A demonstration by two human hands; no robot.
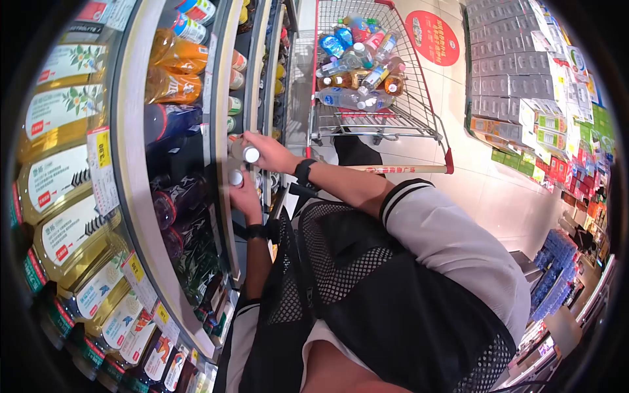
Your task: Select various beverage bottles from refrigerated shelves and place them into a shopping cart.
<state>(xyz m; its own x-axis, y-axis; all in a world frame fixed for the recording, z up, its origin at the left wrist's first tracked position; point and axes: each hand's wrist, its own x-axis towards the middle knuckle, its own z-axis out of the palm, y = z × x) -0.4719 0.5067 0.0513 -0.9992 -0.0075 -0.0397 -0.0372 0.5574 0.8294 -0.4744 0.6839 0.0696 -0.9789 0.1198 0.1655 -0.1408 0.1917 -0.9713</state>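
Note:
At the edge of a lower drinks shelf, both my hands are close together. My right hand point(268, 152) has its fingers wrapped round a bottle with a white cap point(250, 154). Just below it, my left hand point(245, 198) is closed on another bottle, whose white cap point(235, 177) points toward me. The bodies of both bottles are mostly hidden by my fingers and the shelf edge. Dark bottles point(173, 124) and orange drink bottles point(180, 88) lie behind the shelf rail to the left of my hands.
A wire shopping cart point(429, 98) holding several drink bottles stands ahead, its handle point(386, 169) nearest me. Large yellow bottles point(65, 177) line the left shelf. Stacked boxes point(504, 72) form a display on the right. A round red sticker point(432, 38) marks the floor.

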